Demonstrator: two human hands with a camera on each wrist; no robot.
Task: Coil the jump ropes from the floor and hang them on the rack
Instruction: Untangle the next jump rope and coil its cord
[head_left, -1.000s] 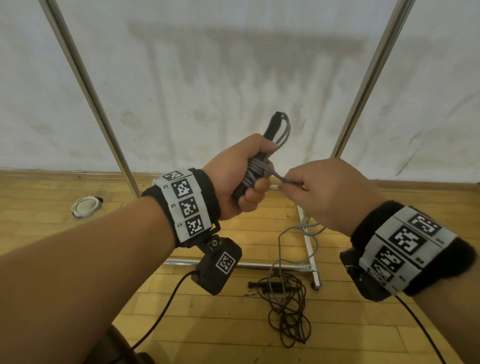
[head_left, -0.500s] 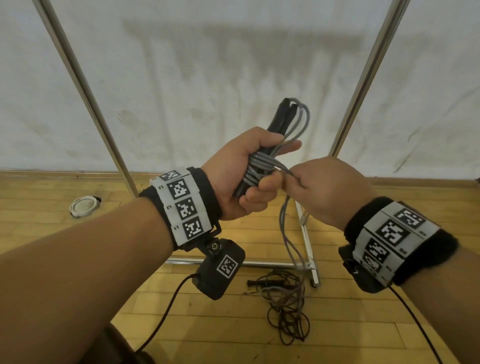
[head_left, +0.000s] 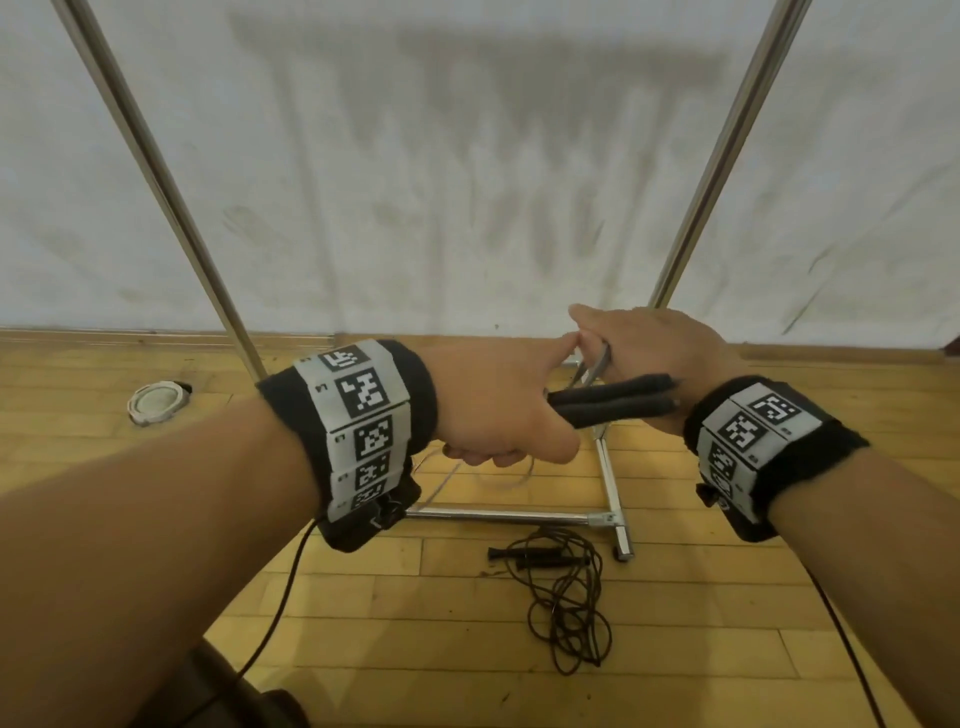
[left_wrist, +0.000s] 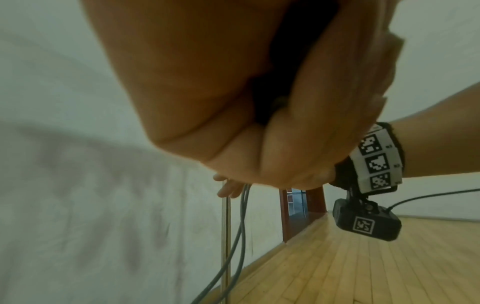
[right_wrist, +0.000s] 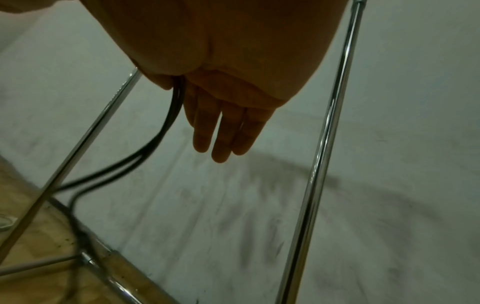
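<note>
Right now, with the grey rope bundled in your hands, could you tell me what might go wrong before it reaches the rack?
1. The left hand alone grips the grey rope's handles, while the right hand has straight fingers with cord merely running past the thumb, so loops could slip free.
2. Slack cord hangs toward the rack's base bar and might snag there.
3. The black rope lies tangled underfoot, a possible trip hazard.

The head view is evenly lit and fairly sharp, with wide-angle bending at the edges. A broad soft shadow falls on the wall (head_left: 467, 156). Both wrist views are dimmer, greenish and smeared with blur, with close skin out of focus.
</note>
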